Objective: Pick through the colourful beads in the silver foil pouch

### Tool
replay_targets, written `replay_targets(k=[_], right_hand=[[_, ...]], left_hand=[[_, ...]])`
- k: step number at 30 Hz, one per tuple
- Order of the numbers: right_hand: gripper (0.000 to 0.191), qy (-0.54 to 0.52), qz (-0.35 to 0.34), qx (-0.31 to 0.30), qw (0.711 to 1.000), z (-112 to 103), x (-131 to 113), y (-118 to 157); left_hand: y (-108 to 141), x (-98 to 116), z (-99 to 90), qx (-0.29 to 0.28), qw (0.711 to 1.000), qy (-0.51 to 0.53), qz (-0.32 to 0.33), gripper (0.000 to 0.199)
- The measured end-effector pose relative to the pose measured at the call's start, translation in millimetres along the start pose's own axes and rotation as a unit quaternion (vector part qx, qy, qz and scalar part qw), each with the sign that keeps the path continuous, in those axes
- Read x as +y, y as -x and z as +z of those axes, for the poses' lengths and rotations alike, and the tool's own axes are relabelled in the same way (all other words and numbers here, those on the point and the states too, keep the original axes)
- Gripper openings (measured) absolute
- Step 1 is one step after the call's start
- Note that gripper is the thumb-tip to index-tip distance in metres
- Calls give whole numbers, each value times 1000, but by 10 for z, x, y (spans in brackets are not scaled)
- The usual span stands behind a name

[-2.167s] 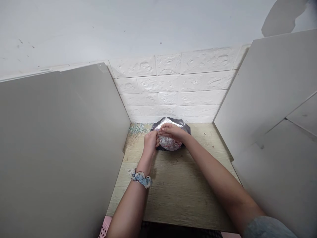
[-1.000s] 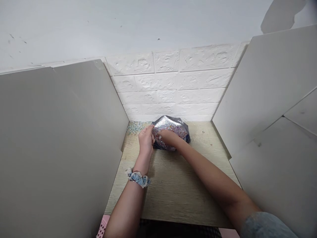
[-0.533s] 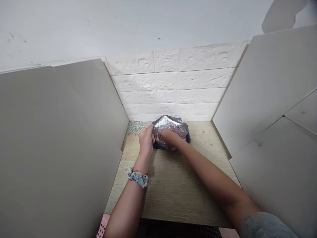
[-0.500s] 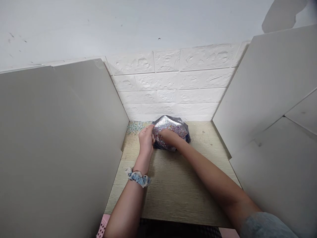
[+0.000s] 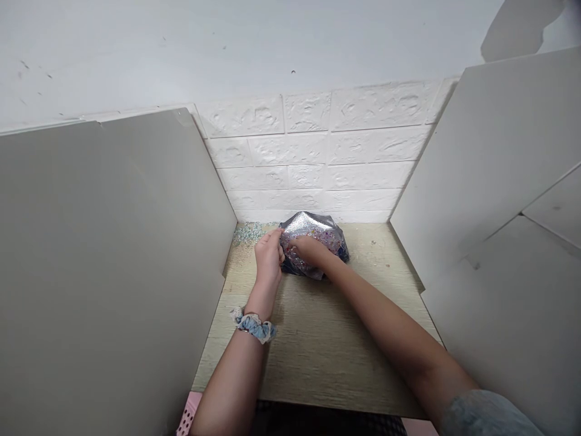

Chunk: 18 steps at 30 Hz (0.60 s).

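Note:
An opened bag [image 5: 313,221] with a shiny silver lining and a dark outside lies near the back wall. Many small glittery beads [image 5: 333,241], pinkish and multicoloured, fill it. My left hand [image 5: 269,251] is closed on the bag's left edge, thumb and fingers pinched together. Over the beads, inside the bag's mouth, is my right hand [image 5: 308,250]. Its fingers are curled down and bunched among the beads; what they hold, if anything, is hidden. A blue scrunchie [image 5: 253,326] circles my left wrist.
Loose pale-green beads [image 5: 249,232] lie scattered in the table's back left corner. Grey panels stand along the left [image 5: 113,260] and right [image 5: 490,200] of the wooden table [image 5: 327,345]. A white brick-patterned wall [image 5: 308,148] closes the back.
My right hand has shifted very slightly left among the beads. My left hand keeps its pinch on the bag's edge.

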State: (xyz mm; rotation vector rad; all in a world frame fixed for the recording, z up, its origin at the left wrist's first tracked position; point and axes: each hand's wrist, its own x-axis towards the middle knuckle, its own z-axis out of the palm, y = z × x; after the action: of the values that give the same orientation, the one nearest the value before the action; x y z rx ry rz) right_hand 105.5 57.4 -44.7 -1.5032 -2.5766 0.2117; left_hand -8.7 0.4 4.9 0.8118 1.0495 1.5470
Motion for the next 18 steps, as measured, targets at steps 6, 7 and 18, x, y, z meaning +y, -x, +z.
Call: replay_targets(k=[6,7,18], right_hand=[[27,6,-3,-14,1000,-3,-19,6],[27,8,-4,-15,1000,-3,-20,7],[26,15,-35,-12,999,-27,-52,41]], left_hand=[[-2,4,3,4,1000,-4,-3,17],[-1,4,2,4,1000,-3,-3,17],[12,11,7,-3,1000,-2,-3,16]])
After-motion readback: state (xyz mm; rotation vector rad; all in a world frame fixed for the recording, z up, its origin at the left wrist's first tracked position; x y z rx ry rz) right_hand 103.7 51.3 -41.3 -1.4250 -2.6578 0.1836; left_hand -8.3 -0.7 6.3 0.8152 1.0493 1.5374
